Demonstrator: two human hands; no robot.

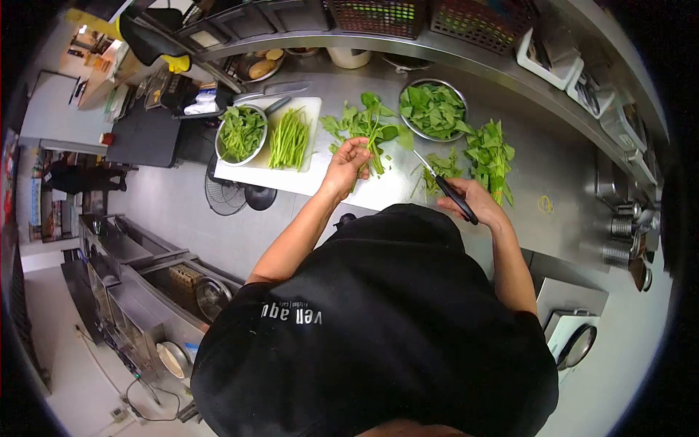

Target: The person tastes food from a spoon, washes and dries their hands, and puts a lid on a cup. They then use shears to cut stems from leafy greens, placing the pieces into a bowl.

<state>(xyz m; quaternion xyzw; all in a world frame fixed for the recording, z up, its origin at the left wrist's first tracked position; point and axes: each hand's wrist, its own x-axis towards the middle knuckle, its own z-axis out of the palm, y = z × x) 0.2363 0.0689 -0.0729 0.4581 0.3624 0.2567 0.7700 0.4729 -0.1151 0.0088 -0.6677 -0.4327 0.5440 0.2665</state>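
My left hand (pixel 348 166) is closed around the stems of a bunch of leafy greens (pixel 364 120), whose leaves fan out over the steel counter. In my right hand (pixel 473 198) is a pair of black-handled scissors (pixel 453 195), with the narrow metal blades pointing toward the greens. Loose cut stems (pixel 441 167) lie beside the blades. Just right of them rests another leafy bunch (pixel 489 153). A metal bowl of leaves (pixel 432 109) stands behind my right hand. Farther left, trimmed stems (pixel 290 140) lie in a pile on a white cutting board (pixel 312 116).
A second bowl of leaves (pixel 242 134) sits on the board's left part. Knives (pixel 280 88) lie behind the board. Overhead, a steel shelf (pixel 306 45) carries crates (pixel 375 16). A yellow rubber band (pixel 545 205) lies at right. A fan (pixel 226 193) stands below the counter's left side.
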